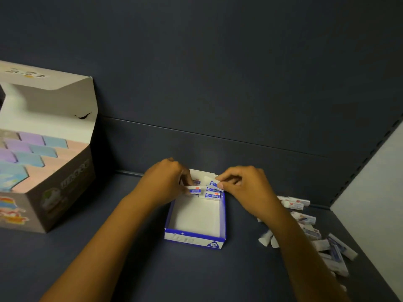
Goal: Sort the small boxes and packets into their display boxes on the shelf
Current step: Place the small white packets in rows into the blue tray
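- A small blue-and-white display box (214, 243) is set on the dark shelf (130, 258), its far end partly filled with small blue-and-white packets (212, 195).
- One packet (194, 189) is pinched at the box's far left corner by the left hand (166, 182), fingers curled round it.
- Another packet (213, 183) is pinched at the far right corner by the right hand (244, 184).
- A loose heap of packets (327, 245) is seen on the shelf right of the box, beyond the right forearm.
- A large open carton (54, 188) of pastel blocks is placed well to the left.
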{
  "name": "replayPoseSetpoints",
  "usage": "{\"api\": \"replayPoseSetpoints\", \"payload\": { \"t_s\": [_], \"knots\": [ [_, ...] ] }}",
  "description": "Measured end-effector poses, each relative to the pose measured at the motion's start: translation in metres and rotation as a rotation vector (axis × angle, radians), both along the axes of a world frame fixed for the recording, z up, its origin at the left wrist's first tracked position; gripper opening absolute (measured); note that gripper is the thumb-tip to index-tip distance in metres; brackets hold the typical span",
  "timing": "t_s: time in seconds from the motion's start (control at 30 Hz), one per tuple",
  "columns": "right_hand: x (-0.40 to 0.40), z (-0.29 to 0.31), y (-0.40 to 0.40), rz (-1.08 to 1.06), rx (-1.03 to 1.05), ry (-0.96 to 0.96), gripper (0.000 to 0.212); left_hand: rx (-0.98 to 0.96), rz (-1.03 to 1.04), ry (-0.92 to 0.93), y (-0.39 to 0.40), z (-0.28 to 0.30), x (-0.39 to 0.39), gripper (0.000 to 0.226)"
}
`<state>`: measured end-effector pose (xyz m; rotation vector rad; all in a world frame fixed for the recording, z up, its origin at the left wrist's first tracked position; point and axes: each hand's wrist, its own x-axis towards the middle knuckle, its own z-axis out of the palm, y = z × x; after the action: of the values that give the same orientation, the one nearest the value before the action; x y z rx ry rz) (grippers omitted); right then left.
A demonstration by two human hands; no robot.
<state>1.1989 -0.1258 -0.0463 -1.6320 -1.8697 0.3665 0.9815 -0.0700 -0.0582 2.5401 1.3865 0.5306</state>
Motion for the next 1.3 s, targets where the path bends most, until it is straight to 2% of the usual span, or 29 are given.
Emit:
{"api": "replayPoseSetpoints", "payload": {
  "t_s": [0.27,0.67,1.03,1.3],
  "knots": [
    [-0.005,-0.021,-0.002,-0.066,-0.004,-0.186,0.021,0.159,0.028,0.126,-0.006,-0.002,0.005,0.024],
    [-0.024,-0.019,-0.001,-0.142,-0.147,-0.479,0.031,0.167,0.032,0.216,-0.002,-0.01,0.007,0.028],
    [-0.04,-0.012,-0.003,-0.123,-0.233,-0.696,0.038,0.174,0.002,0.214,0.001,-0.015,0.007,0.03],
    [-0.041,-0.009,-0.007,-0.13,-0.189,-0.636,0.037,0.172,0.012,0.201,0.002,-0.016,0.008,0.025]
  ]
}}
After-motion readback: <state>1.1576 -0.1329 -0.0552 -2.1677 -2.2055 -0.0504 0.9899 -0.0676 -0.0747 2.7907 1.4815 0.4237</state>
